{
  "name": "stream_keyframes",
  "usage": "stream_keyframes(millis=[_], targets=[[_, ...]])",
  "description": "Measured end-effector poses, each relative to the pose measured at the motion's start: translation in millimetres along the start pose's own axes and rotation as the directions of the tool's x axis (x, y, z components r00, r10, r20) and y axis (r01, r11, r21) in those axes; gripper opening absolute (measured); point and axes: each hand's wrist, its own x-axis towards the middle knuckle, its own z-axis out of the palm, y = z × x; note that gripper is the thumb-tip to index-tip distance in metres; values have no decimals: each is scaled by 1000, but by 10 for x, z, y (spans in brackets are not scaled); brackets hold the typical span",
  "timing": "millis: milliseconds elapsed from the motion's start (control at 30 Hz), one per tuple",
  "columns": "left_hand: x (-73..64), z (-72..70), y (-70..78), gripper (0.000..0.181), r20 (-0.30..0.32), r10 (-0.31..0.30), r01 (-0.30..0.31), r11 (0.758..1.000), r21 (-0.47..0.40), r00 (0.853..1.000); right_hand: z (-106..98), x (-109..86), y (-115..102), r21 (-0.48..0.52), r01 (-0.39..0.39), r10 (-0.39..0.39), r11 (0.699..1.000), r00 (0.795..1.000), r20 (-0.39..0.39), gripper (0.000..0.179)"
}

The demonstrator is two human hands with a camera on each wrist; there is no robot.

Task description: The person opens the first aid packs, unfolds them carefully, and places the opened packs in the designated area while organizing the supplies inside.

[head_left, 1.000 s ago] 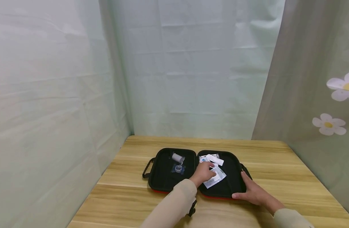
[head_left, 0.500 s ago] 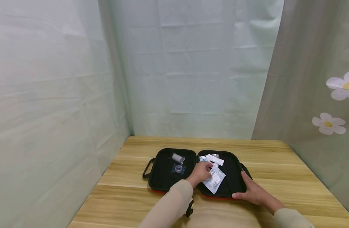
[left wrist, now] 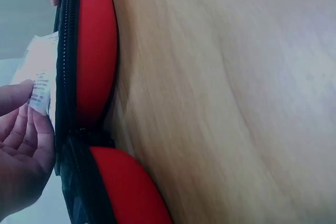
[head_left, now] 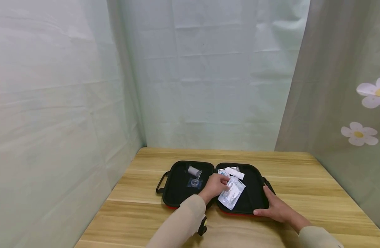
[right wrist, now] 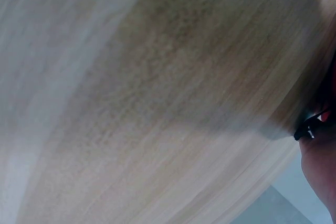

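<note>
An unzipped black case with red outer shells [left wrist: 97,51] lies spread flat on the wooden table. My left hand [head_left: 215,186] is over its right half and pinches a white printed packet [head_left: 232,194] between thumb and fingers; the left wrist view shows the thumb on the face of the packet [left wrist: 39,72]. Behind it in that half lie a white strip [head_left: 235,173] and another packet [head_left: 222,172], partly covered. My right hand [head_left: 278,208] holds the case's near right corner, thumb at the front rim and a finger along the side. Its other fingers are hidden.
In the case's left half lie a wrapped white roll [head_left: 194,172] and a roll of tape in a clear wrapper [head_left: 194,183]. A black carry handle [head_left: 161,182] sticks out at the left. Pale curtains [head_left: 208,86] stand around the table [head_left: 146,220].
My left hand has shifted slightly left and back, drawing the packet with it; the packet has turned to a more upright slant. The right hand stays on the case corner.
</note>
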Motion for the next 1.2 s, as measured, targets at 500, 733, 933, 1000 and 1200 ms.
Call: stream_keyframes(millis=[500, 733, 933, 1000, 1200], targets=[[23, -308, -46, 28, -17, -125, 120, 975, -189, 992, -17, 10, 47, -4, -12, 13, 1000, 1000, 12, 117], [26, -525, -173, 24, -44, -132, 115, 954, -278, 990, -12, 2, 54, 15, -17, 16, 1000, 1000, 21, 117], [12, -727, -279, 22, -88, -172, 141, 949, -283, 981, -20, 6, 51, 15, -14, 13, 1000, 1000, 24, 117], [3, -805, -318, 22, -98, -191, 156, 944, -290, 977, -21, 7, 48, 11, -13, 13, 1000, 1000, 24, 117], [-45, -1070, -428, 24, -130, -231, 174, 921, -350, 964, -22, -4, 37, 18, -8, 8, 1000, 1000, 20, 117]])
